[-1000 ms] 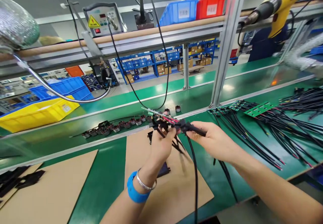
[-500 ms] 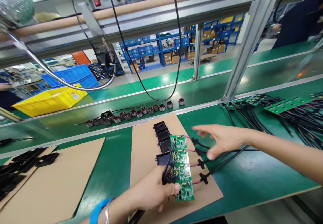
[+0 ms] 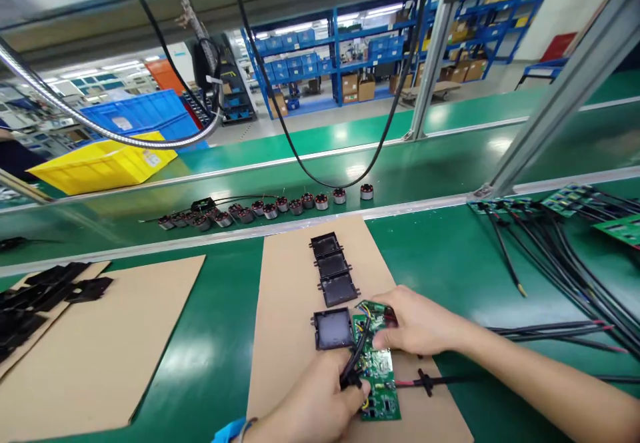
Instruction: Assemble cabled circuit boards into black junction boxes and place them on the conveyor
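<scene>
In the head view, the green circuit board (image 3: 384, 406) lies over a cardboard sheet (image 3: 285, 283) on the surface, just right of the nearest black housing (image 3: 334, 330). The left hand (image 3: 320, 393) is mostly closed, thumb on the board's left side, fingers curled by the black cables (image 3: 361, 350). The right hand (image 3: 425, 323) is partly closed around the board's far right part, which looks tilted; its hidden fingers make the full grip impossible to tell. Good handling here likely means a steady left thumb, light pressure at the edges rather than on components, and slack in the cables and the cross-shaped black piece (image 3: 425, 383) at right, sparing the joints any pull.
</scene>
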Demonstrator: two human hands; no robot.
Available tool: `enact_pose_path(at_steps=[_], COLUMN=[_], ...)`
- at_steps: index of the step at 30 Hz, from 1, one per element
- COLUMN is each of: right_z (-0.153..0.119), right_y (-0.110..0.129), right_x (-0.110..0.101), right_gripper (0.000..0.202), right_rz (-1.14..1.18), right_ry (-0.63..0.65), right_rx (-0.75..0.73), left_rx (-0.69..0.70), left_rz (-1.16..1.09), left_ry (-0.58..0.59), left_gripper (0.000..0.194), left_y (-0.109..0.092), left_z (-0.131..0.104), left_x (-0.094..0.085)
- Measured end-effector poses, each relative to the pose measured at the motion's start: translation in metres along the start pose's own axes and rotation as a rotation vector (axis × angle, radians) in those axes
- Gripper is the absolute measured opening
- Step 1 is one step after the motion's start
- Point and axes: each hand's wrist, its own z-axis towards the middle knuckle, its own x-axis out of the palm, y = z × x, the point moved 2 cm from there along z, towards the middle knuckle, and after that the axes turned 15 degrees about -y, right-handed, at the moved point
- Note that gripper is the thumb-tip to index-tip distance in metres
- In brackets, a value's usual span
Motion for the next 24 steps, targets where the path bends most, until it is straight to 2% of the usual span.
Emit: enact_pose_path(at_steps=[2,4,8,10,11,14,16,18,22,24], right_z=[-0.007,-0.016,-0.030,-0.030,-0.028,-0.029,-0.035,-0.043,-0.057,-0.056], right_y=[-0.002,-0.007,-0.014,-0.012,-0.011,-0.003,0.002,0.003,-0.002,-0.005], right_x=[0.005,0.010,0.014,0.013,0.013,0.018,0.023,0.028,0.034,0.031], right_gripper=[0.010,0.008,0.013,0.010,0.004,0.020,0.016,0.005,0.021,0.018], right_rz=[-0.018,-0.075,-0.161,-0.117,-0.068,0.060,0.086,0.045,-0.066,-0.095], right_ry=[-0.021,-0.102,-0.223,-0.224,-0.173,0.109,0.181,0.108,-0.007,-0.008], right_rx=[-0.011,-0.074,-0.300,-0.207,-0.093,0.237,0.276,0.194,-0.071,-0.052], left_rx=[0.102,0.179,0.180,0.181,0.190,0.260,0.307,0.330,0.293,0.274], left_rz=[-0.008,-0.010,0.032,0.085,0.117,0.215,0.270,0.295,0.302,0.310], left_ry=[-0.015,-0.017,-0.030,-0.039,-0.049,-0.090,-0.105,-0.110,-0.145,-0.137], left_gripper=[0.024,0.029,0.031,0.025,0.022,0.014,0.011,0.016,0.025,0.026], left_y=[-0.008,-0.014,-0.014,-0.011,-0.010,-0.005,-0.001,0.002,0.003,-0.002], left_z=[-0.002,-0.002,-0.003,-0.004,-0.005,-0.009,-0.011,-0.011,-0.011,-0.013], left_x=[0.001,0.001,0.002,0.002,0.002,0.003,0.004,0.006,0.006,0.003])
